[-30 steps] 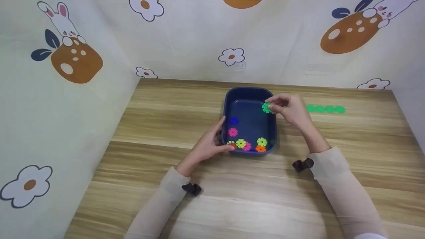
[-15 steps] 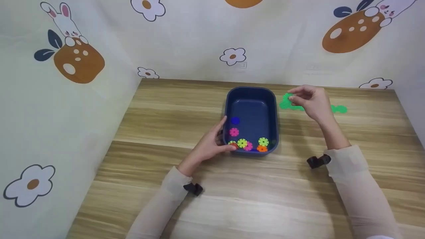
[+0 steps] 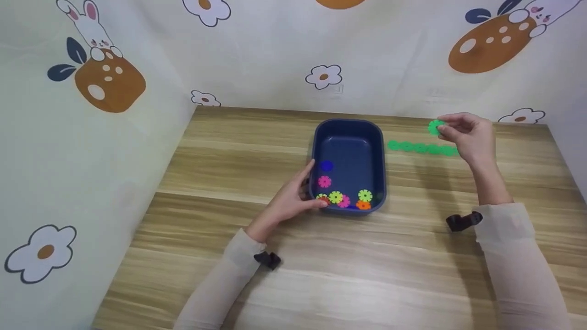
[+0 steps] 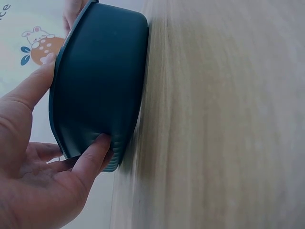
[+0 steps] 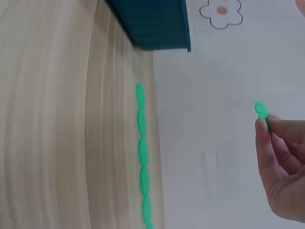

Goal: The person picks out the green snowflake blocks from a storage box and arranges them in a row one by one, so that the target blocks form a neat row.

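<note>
My right hand (image 3: 474, 140) pinches a green notched plastic disc (image 3: 434, 127) between thumb and fingertips, raised above the table. Below it lies a straight row of green discs (image 3: 415, 147), joined or touching edge to edge; its right end is hidden behind the hand. In the right wrist view, the pinched disc (image 5: 261, 110) is tilted and held apart from the row (image 5: 143, 152). My left hand (image 3: 290, 199) holds the dark blue bin (image 3: 348, 123) at its near left corner. In the left wrist view, its fingers and thumb spread round the bin's outer wall (image 4: 100, 71).
Inside the bin, several notched discs lie loose: a blue one (image 3: 326, 166), a pink one (image 3: 324, 181), a yellow one (image 3: 335, 197) and an orange one (image 3: 363, 205) among them. A patterned cloth (image 3: 257, 55) hangs behind the wooden table (image 3: 238, 151).
My right hand has carried the green disc out from over the bin, rightwards and up, past the row's left end. The left hand has stayed on the bin.
</note>
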### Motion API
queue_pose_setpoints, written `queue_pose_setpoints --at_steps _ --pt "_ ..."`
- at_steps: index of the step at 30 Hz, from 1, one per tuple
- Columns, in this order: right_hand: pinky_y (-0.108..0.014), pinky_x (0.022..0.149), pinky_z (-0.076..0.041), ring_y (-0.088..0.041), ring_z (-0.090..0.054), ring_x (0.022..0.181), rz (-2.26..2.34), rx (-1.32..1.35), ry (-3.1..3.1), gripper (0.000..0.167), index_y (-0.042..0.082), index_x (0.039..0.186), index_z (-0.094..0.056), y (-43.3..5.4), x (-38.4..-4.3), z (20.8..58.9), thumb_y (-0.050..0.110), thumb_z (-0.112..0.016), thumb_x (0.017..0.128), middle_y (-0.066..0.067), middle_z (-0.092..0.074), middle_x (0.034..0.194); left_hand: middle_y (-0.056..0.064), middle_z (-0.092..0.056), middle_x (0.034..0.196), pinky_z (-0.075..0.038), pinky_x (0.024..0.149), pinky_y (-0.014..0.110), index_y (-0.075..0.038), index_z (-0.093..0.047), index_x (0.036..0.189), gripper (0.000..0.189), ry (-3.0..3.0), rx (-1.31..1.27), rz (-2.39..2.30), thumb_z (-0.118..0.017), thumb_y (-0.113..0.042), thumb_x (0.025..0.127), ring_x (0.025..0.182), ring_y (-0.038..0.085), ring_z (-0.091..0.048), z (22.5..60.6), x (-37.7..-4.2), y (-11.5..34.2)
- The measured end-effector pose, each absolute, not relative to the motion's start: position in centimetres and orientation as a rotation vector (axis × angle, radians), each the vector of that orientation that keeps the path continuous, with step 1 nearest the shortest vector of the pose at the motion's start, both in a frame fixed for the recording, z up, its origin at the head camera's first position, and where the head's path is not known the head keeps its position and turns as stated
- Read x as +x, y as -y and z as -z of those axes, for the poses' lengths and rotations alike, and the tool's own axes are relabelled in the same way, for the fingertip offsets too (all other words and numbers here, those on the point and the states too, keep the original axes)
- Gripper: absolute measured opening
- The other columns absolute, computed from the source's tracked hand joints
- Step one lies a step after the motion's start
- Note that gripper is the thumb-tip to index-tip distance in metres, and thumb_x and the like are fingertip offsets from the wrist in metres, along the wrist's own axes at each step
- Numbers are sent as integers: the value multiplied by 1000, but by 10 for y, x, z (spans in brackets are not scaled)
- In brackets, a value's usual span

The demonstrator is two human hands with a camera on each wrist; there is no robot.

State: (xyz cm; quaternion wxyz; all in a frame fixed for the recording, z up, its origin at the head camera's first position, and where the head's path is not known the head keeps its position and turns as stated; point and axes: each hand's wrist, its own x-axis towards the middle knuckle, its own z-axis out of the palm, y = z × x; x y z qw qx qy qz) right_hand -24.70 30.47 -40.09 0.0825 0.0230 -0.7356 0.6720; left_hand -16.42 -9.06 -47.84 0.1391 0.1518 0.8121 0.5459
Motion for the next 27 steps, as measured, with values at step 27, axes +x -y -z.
queue_pose_setpoints --at_steps 27 --pt "-13 64 -59 0 -66 62 -2070 -765 2020 20 10 92 -63 -415 -258 446 -7 -70 86 10 -66 68 18 -19 165 -47 112 40 -19 -13 162 105 -2331 439 -1585 -82 -23 83 143 33 -42 476 -164 91"
